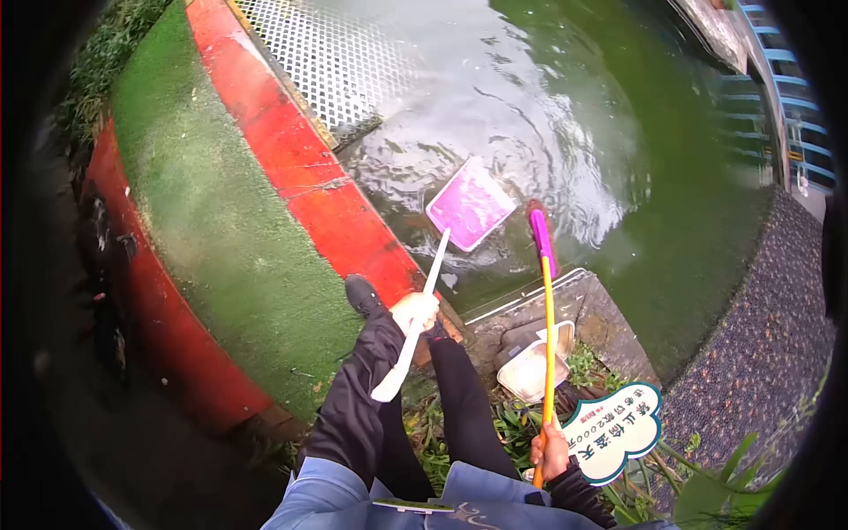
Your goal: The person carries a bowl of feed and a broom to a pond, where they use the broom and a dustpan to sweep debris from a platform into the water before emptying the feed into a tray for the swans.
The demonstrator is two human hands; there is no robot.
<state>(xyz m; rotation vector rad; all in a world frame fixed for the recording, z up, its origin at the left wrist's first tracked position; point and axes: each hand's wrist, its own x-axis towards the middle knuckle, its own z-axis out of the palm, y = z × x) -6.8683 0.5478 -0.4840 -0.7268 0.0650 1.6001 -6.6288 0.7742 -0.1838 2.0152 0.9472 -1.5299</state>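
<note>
My left hand (415, 312) is closed round the white handle of a pink dustpan (471, 205). The square pan lies out over the murky green water (609, 132), at or just on its surface, with ripples around it. In my right hand (554, 449) is the yellow-orange stick of a broom (548, 327), fingers wrapped about it. Its magenta head with brownish bristles reaches the water to the right of the pan. Whether the bristles dip under the surface is hard to make out.
A red edging (344, 225) and green turf strip (203, 194) run along the left. White perforated grating (327, 62) meets the water at the top. An open foam box (527, 371) sits on a stone ledge (609, 322), near a cloud-shaped sign (618, 428) and plants. Pebbled paving (751, 300) curves right.
</note>
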